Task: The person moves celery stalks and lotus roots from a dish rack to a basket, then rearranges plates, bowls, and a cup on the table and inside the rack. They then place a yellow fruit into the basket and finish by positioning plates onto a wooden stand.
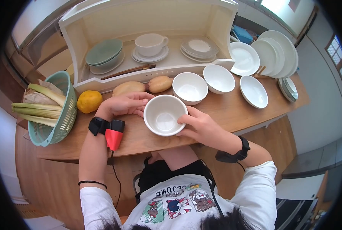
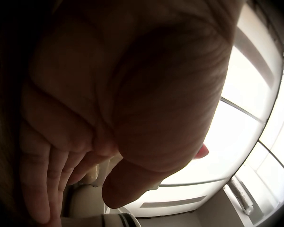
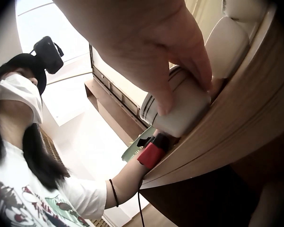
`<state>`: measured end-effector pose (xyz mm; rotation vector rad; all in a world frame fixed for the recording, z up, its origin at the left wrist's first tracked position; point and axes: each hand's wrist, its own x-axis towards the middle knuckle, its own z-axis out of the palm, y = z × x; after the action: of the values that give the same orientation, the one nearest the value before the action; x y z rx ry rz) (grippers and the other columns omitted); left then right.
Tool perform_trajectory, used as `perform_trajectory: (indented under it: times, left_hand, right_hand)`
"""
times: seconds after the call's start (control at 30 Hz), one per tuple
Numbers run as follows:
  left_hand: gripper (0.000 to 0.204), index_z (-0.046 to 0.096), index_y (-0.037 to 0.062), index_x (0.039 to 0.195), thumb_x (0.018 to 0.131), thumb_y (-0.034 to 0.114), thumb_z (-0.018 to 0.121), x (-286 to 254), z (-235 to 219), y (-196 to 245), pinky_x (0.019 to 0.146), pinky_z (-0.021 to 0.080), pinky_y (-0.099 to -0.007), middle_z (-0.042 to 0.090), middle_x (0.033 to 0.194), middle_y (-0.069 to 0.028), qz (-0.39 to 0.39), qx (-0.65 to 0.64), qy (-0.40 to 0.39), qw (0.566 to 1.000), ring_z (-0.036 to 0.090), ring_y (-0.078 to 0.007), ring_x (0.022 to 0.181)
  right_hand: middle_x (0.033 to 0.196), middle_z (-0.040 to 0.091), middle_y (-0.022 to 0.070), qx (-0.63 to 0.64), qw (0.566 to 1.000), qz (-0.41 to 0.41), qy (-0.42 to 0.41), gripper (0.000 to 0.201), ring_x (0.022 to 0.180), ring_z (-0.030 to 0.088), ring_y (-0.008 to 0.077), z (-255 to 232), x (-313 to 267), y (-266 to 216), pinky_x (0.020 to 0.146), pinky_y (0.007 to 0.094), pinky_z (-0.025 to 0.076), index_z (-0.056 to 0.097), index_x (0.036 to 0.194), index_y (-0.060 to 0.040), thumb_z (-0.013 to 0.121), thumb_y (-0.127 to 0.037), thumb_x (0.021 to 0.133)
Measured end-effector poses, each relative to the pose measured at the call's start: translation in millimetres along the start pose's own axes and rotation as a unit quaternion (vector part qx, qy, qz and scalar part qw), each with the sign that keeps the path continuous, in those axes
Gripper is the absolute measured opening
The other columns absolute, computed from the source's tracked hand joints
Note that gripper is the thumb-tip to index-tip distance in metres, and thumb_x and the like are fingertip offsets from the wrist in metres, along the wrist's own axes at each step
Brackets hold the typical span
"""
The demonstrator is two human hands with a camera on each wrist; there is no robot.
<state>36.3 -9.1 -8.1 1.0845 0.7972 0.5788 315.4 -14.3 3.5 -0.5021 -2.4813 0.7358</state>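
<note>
A white bowl (image 1: 165, 115) is near the table's front edge in the head view, tilted in the right wrist view, where dark stripes ring the bowl (image 3: 182, 101). The right hand (image 1: 201, 126) grips its right side, thumb over the rim; the right hand (image 3: 146, 52) partly covers it there. At the bowl's left rim is the left hand (image 1: 127, 104), fingers extended and relaxed; whether they touch the bowl is hard to tell. In the left wrist view the left hand (image 2: 128, 94) shows its palm, dark, with the fingers pointing down.
Behind stand two white bowls (image 1: 190, 87), brown root vegetables (image 1: 129, 88) and a white shelf (image 1: 148, 23) with dishes. A yellow fruit (image 1: 89, 101) and a green basket (image 1: 65, 115) of leeks are left. Plates (image 1: 244, 59) and an oval dish (image 1: 254, 92) are right.
</note>
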Motion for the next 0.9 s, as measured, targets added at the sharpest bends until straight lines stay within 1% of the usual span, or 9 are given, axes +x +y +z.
perform_trajectory:
  times: [0.17,0.33,0.47,0.57,0.63,0.67,0.73,0.83,0.9]
  left_hand:
    - [0.039,0.039,0.0022,0.124,0.090,0.020,0.046,2.1,-4.2,-3.3,0.087,0.042,-0.0261,0.051,0.113,-0.0056,-0.004,0.006,-0.001,1.000,0.050,-0.0115,0.104]
    - [0.039,0.038,0.0031,0.123,0.091,0.023,0.045,3.7,-9.2,-7.7,0.084,0.045,-0.0261,0.052,0.112,-0.0051,0.006,0.001,-0.013,1.000,0.053,-0.0108,0.099]
    - [0.037,0.039,0.0033,0.122,0.091,0.022,0.045,2.3,-4.8,-4.5,0.083,0.045,-0.0259,0.054,0.109,-0.0046,0.004,0.004,0.003,1.000,0.054,-0.0102,0.098]
    - [0.036,0.040,0.0033,0.122,0.091,0.021,0.045,1.9,-4.8,-4.4,0.082,0.046,-0.0255,0.055,0.108,-0.0046,0.004,-0.002,0.005,1.000,0.055,-0.0101,0.095]
    - [0.036,0.040,0.0031,0.122,0.091,0.020,0.044,2.7,-5.0,-5.1,0.081,0.046,-0.0253,0.055,0.107,-0.0050,0.002,-0.007,0.012,1.000,0.056,-0.0101,0.094]
    - [0.036,0.040,0.0031,0.122,0.091,0.020,0.044,2.9,-5.0,-4.9,0.081,0.046,-0.0253,0.055,0.107,-0.0050,0.003,-0.007,0.012,1.000,0.056,-0.0101,0.094]
    - [0.035,0.040,0.0029,0.121,0.091,0.020,0.044,2.9,-5.2,-4.7,0.080,0.047,-0.0250,0.056,0.106,-0.0050,0.009,-0.005,0.005,1.000,0.056,-0.0100,0.093]
    - [0.035,0.040,0.0028,0.121,0.091,0.020,0.044,2.1,-4.3,-4.4,0.078,0.048,-0.0244,0.057,0.104,-0.0049,0.005,-0.008,0.008,1.000,0.057,-0.0099,0.091]
    - [0.035,0.040,0.0027,0.121,0.091,0.020,0.044,2.3,-5.6,-5.3,0.078,0.048,-0.0241,0.057,0.104,-0.0049,0.004,-0.009,0.011,1.000,0.057,-0.0099,0.090]
  right_hand:
    - [0.103,0.050,0.0173,-0.026,0.999,0.002,0.026,0.039,0.089,0.054,0.0337,-0.6,-3.1,-3.6,0.073,0.0375,0.047,0.047,0.106,-0.0026,0.065,-0.014,0.073]
    - [0.103,0.053,0.0150,-0.060,0.973,0.070,0.209,0.050,0.082,0.058,0.0216,-32.2,-28.3,1.6,0.066,0.0323,0.049,0.043,0.117,-0.0007,0.065,-0.013,0.075]
    - [0.100,0.054,0.0142,-0.165,0.875,0.250,0.380,0.047,0.071,0.058,0.0157,-81.2,-63.2,37.6,0.058,0.0257,0.048,0.043,0.117,0.0008,0.064,-0.013,0.077]
    - [0.089,0.057,0.0134,-0.311,0.817,0.278,0.399,0.046,0.068,0.058,0.0148,-118.8,-101.3,75.0,0.053,0.0244,0.047,0.043,0.114,0.0044,0.062,-0.019,0.079]
    - [0.072,0.057,0.0133,-0.359,0.753,0.433,0.342,0.044,0.064,0.057,0.0145,-138.1,-126.8,99.0,0.050,0.0250,0.046,0.044,0.108,0.0075,0.058,-0.026,0.082]
    - [0.072,0.057,0.0133,-0.360,0.753,0.432,0.342,0.044,0.064,0.057,0.0145,-144.0,-132.8,105.3,0.050,0.0250,0.046,0.044,0.108,0.0075,0.058,-0.026,0.082]
    - [0.062,0.055,0.0120,-0.147,0.758,0.561,0.299,0.043,0.057,0.055,0.0151,-151.8,-142.1,116.0,0.046,0.0244,0.044,0.046,0.103,0.0081,0.055,-0.030,0.083]
    - [0.063,0.054,0.0116,0.134,0.760,0.554,0.313,0.035,0.048,0.050,0.0138,-155.9,-155.4,136.5,0.041,0.0227,0.041,0.047,0.098,0.0060,0.052,-0.025,0.085]
    - [0.063,0.054,0.0106,0.192,0.752,0.526,0.347,0.030,0.046,0.049,0.0129,-151.0,-152.8,138.1,0.039,0.0217,0.039,0.047,0.096,0.0056,0.050,-0.022,0.084]
